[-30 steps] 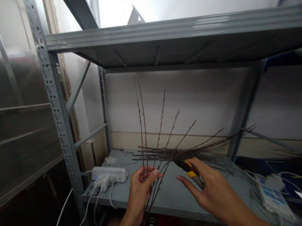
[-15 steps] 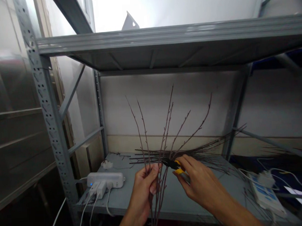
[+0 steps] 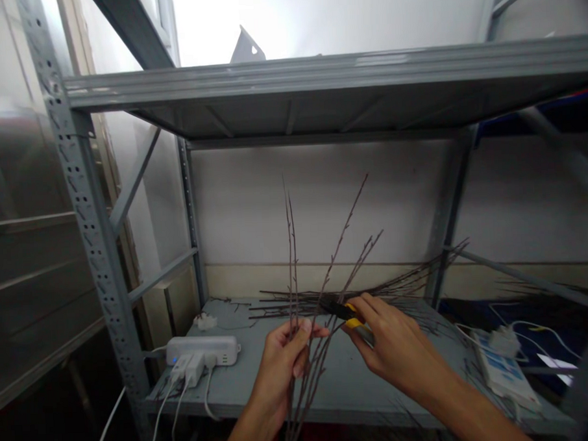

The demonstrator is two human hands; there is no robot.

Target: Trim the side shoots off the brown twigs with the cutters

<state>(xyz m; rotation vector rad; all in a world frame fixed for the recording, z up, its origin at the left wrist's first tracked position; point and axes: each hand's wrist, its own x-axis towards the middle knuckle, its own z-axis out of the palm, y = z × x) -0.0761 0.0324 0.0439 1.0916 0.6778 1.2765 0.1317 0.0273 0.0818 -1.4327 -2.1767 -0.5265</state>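
Several thin brown twigs with small buds fan upward from a branch (image 3: 305, 394) that passes through my left hand (image 3: 286, 358). The fingers of that hand are closed round the stems, thumb on top. My right hand (image 3: 387, 338) grips a pair of cutting pliers (image 3: 337, 308) with yellow-and-grey handles. Their black jaws point left and lie against one of the twigs, just above and right of my left fingertips. Whether the jaws are open or shut I cannot make out. The branch's lower end runs out of view at the bottom.
A bundle of dark twigs (image 3: 375, 291) lies along the back of the grey metal shelf (image 3: 243, 385). On the left sits a white power strip (image 3: 226, 349) with plugs and cables; another power strip (image 3: 508, 373) is at the right. A second shelf (image 3: 317, 73) spans overhead.
The branch has turned, so its left twigs stand more upright and the right ones sit closer together. The pliers have shifted slightly right and up. The view has moved a little.
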